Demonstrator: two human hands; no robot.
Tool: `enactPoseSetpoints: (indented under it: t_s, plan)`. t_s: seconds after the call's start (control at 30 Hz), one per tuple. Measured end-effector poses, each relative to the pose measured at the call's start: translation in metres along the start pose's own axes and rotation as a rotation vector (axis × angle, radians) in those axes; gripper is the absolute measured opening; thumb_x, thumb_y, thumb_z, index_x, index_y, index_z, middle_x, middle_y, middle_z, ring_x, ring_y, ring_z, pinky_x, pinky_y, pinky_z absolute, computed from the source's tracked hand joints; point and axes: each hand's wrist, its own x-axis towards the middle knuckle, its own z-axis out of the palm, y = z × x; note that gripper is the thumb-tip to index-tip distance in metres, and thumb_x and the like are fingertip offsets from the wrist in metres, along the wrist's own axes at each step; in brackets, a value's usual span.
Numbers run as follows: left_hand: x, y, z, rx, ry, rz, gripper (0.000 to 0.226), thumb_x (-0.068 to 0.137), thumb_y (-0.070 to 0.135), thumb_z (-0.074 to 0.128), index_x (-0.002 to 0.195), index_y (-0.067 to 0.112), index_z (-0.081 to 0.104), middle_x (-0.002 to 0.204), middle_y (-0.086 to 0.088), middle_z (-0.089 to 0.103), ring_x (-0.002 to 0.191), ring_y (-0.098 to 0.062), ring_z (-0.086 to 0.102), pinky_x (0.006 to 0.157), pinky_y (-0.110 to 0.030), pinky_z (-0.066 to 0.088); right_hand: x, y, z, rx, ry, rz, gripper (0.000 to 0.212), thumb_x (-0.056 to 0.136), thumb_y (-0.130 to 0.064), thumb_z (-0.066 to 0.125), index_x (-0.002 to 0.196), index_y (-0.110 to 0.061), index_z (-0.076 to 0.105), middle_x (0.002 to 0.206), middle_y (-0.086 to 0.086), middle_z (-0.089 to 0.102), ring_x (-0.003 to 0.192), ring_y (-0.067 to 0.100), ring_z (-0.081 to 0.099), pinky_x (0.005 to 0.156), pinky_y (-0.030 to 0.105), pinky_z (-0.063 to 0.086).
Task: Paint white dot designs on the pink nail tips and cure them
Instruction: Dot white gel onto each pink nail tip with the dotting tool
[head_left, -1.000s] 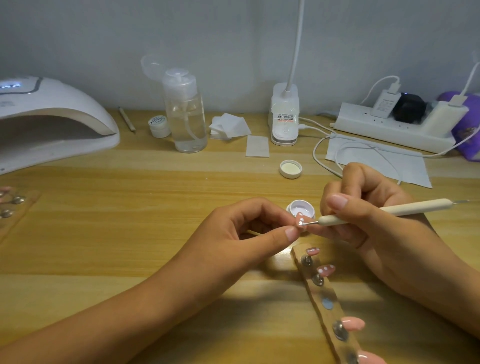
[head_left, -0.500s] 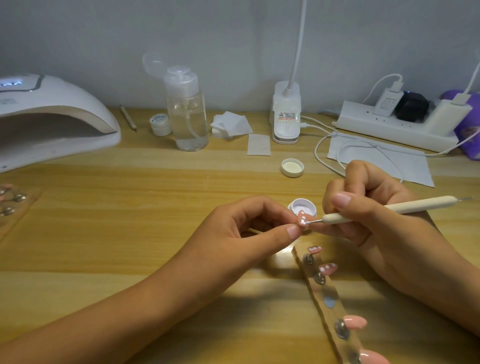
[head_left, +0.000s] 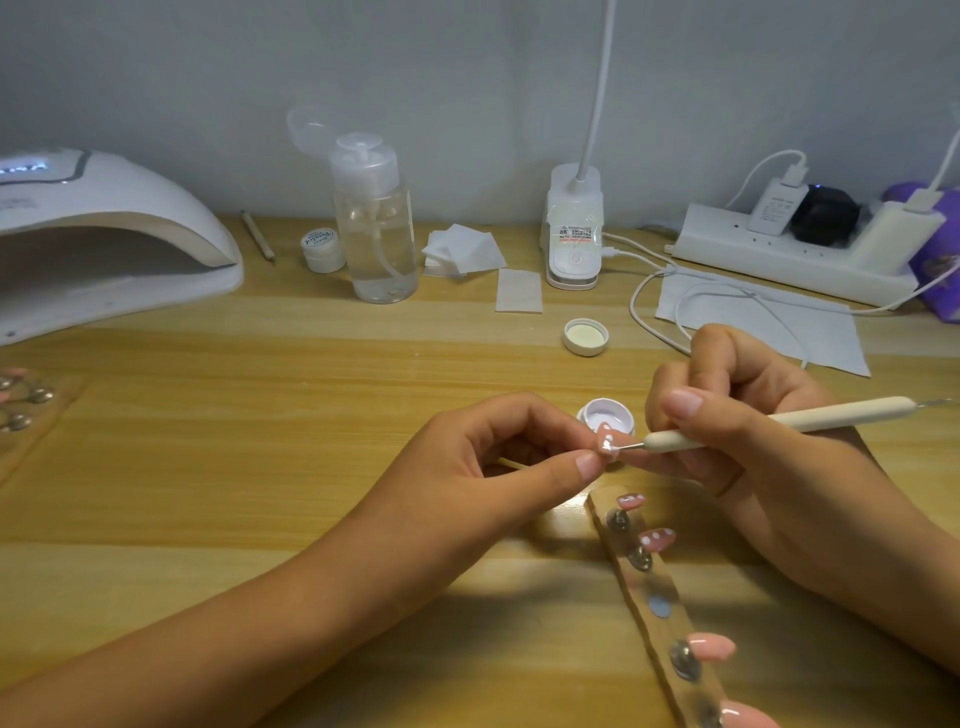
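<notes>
Head view: left hand (head_left: 498, 457) pinches pink nail tip (head_left: 607, 441); right hand (head_left: 737, 421) grips dotting pen (head_left: 779, 422), tip touching.

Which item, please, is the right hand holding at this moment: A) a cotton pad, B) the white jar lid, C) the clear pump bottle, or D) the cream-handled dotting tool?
D: the right hand grips the dotting tool, whose metal tip meets the pink nail tip pinched by the left hand.

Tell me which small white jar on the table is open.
The small white jar behind the held pink nail tip: lidless, unlike the capped labelled jar beside the clear bottle.
</notes>
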Motion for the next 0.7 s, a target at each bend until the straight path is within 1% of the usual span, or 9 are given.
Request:
enactPoseSetpoints:
  t_s: [0.07, 0.1, 0.23, 0.43, 0.63, 0.7]
  plan:
    - [-0.0001, 0.0, 0.0001, -0.002, 0.001, 0.0, 0.006, 0.079, 0.025, 0.07, 0.08, 0.031, 0.072, 0.078, 0.011, 0.067, 0.071, 0.0, 0.056, 0.064, -0.011, 0.043, -0.0003, 0.0, -0.0011, -0.013, 0.007, -0.002, 0.022, 0.076, -0.02, 0.075, 0.066, -0.021, 0.055, 0.061, -0.003, 0.055, 0.058, 0.004, 0.058, 0.068, 0.025, 0.056]
    - [-0.0002, -0.0001, 0.0, -0.004, 0.001, -0.001, 0.005, 0.079, 0.026, 0.07, 0.08, 0.03, 0.072, 0.078, 0.011, 0.067, 0.071, 0.0, 0.056, 0.064, -0.011, 0.043, -0.0002, 0.0, -0.0013, -0.017, 0.004, -0.003, 0.022, 0.076, -0.02, 0.075, 0.066, -0.022, 0.055, 0.061, -0.004, 0.055, 0.059, 0.004, 0.058, 0.068, 0.025, 0.056]
    - [-0.0005, -0.0006, -0.0004, 0.001, -0.005, -0.004, 0.004, 0.077, 0.031, 0.072, 0.081, 0.031, 0.072, 0.08, 0.01, 0.068, 0.074, 0.0, 0.057, 0.066, -0.012, 0.044, 0.0002, 0.0005, -0.0012, -0.012, -0.001, 0.003, 0.027, 0.074, -0.032, 0.079, 0.067, -0.022, 0.055, 0.062, -0.004, 0.056, 0.06, 0.005, 0.058, 0.069, 0.026, 0.056]
    - [-0.0003, -0.0024, -0.0008, 0.0, -0.005, -0.005, 0.01, 0.075, 0.037, 0.07, 0.082, 0.031, 0.072, 0.083, 0.006, 0.068, 0.076, -0.004, 0.057, 0.069, -0.014, 0.045, 0.0004, 0.0014, -0.0008, -0.013, -0.003, 0.002, 0.026, 0.075, -0.031, 0.079, 0.068, -0.023, 0.056, 0.063, -0.005, 0.056, 0.06, 0.005, 0.059, 0.069, 0.027, 0.056]
    - [0.0, -0.0037, -0.0011, 0.007, -0.002, -0.009, 0.011, 0.074, 0.038, 0.07, 0.082, 0.031, 0.072, 0.087, 0.004, 0.07, 0.079, -0.004, 0.058, 0.071, -0.015, 0.046, 0.0004, -0.0002, -0.0005, -0.035, -0.015, 0.008, 0.026, 0.074, -0.033, 0.079, 0.067, -0.023, 0.056, 0.062, -0.004, 0.055, 0.058, 0.004, 0.057, 0.067, 0.024, 0.055]
    - [-0.0002, -0.0034, -0.001, 0.005, -0.003, -0.009, 0.011, 0.074, 0.038, 0.07, 0.083, 0.031, 0.072, 0.087, 0.004, 0.07, 0.08, -0.004, 0.059, 0.072, -0.015, 0.047, 0.0002, -0.0002, -0.0009, -0.047, -0.011, 0.002, 0.025, 0.074, -0.03, 0.079, 0.066, -0.024, 0.056, 0.061, -0.005, 0.054, 0.057, 0.004, 0.055, 0.067, 0.024, 0.055]
